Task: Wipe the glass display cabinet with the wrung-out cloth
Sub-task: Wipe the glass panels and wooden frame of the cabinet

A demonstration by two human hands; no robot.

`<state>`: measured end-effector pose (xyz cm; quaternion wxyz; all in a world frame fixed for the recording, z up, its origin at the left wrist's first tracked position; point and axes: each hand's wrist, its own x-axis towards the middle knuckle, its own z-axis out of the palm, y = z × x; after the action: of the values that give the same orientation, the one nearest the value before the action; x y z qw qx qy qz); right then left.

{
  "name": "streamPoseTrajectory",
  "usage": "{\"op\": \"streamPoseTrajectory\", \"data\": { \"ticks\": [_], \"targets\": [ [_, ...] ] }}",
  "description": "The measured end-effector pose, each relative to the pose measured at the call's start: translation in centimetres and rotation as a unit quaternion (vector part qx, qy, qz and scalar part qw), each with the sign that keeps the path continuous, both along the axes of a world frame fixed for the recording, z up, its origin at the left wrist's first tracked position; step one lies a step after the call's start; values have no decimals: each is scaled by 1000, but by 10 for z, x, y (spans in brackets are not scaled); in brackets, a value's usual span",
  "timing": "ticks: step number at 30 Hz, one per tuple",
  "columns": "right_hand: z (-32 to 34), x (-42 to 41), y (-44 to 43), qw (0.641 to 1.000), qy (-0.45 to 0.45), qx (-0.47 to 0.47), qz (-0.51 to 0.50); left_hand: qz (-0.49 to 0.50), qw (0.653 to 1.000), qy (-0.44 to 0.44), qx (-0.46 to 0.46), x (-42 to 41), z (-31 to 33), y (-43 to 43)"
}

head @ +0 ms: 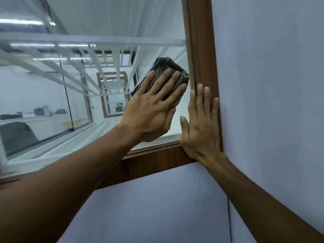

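A folded grey-brown cloth (164, 64) lies flat against the glass pane (108, 23) of the display cabinet, near the pane's lower right corner. My left hand (154, 106) presses the cloth to the glass with straight, spread fingers. My right hand (201, 123) rests flat on the brown wooden frame (201, 41) just right of the cloth, fingers straight and pointing up. The lower part of the cloth is hidden under my left hand.
White shelves and bars (70, 41) show inside the cabinet behind the glass, with reflections. A brown wooden sill (149, 163) runs under the pane. Pale grey-blue wall panels (271, 85) lie to the right and below.
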<state>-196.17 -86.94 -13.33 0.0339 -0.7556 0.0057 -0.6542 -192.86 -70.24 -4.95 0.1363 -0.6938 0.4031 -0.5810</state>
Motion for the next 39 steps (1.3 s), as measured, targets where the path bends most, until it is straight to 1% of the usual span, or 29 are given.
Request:
{"op": "streamPoseTrajectory", "data": {
  "ticks": [1, 4, 9, 14, 17, 20, 23, 24, 25, 27, 29, 30, 33, 34, 35, 36, 37, 38, 39],
  "targets": [
    [6, 2, 5, 1000, 7, -23, 3, -3, 1000, 5, -21, 0, -1, 9],
    [27, 9, 34, 995, 19, -79, 66, 5, 997, 7, -80, -2, -5, 39],
    [47, 21, 103, 985, 2, -119, 123, 26, 987, 2, -156, 0, -8, 103],
    [49, 31, 172, 977, -8, -172, 129, 56, 979, 7, -197, 1, -17, 179],
    [49, 34, 205, 973, -5, -187, 133, 83, 961, 23, -261, 1, -23, 222],
    [48, 36, 213, 976, -3, -176, 126, 77, 944, 37, -318, 0, -31, 233],
    [45, 33, 202, 971, 0, -188, 146, 71, 925, 51, -369, -3, -43, 213],
    [44, 32, 195, 969, 0, -194, 152, 72, 925, 56, -368, -4, -49, 205],
    [43, 31, 186, 969, 0, -198, 150, 68, 934, 58, -347, -4, -54, 198],
    [42, 29, 166, 973, 1, -191, 129, 58, 964, 46, -254, -6, -57, 187],
    [41, 29, 142, 982, 0, -159, 101, 58, 984, 17, -171, -4, -40, 176],
    [41, 28, 131, 986, 0, -140, 88, 56, 984, 9, -167, -1, -27, 168],
    [39, 26, 103, 993, 0, -97, 65, 49, 958, 34, -280, -3, -2, 123],
    [38, 25, 93, 995, 0, -78, 56, 46, 960, 42, -271, -6, -3, 104],
    [36, 24, 81, 997, -2, -57, 44, 42, 974, 43, -217, -7, -9, 86],
    [33, 23, 68, 999, -4, -39, 28, 38, 990, 33, -134, -6, -17, 72],
    [30, 21, 55, 1000, -6, -26, 11, 35, 998, 18, -53, -5, -20, 64],
    [28, 18, 42, 1000, -4, -19, 3, 33, 999, 4, 1, -4, -17, 60],
    [26, 15, 32, 1000, 0, -17, 3, 31, 999, -6, 21, -2, -9, 55]
  ]
}}
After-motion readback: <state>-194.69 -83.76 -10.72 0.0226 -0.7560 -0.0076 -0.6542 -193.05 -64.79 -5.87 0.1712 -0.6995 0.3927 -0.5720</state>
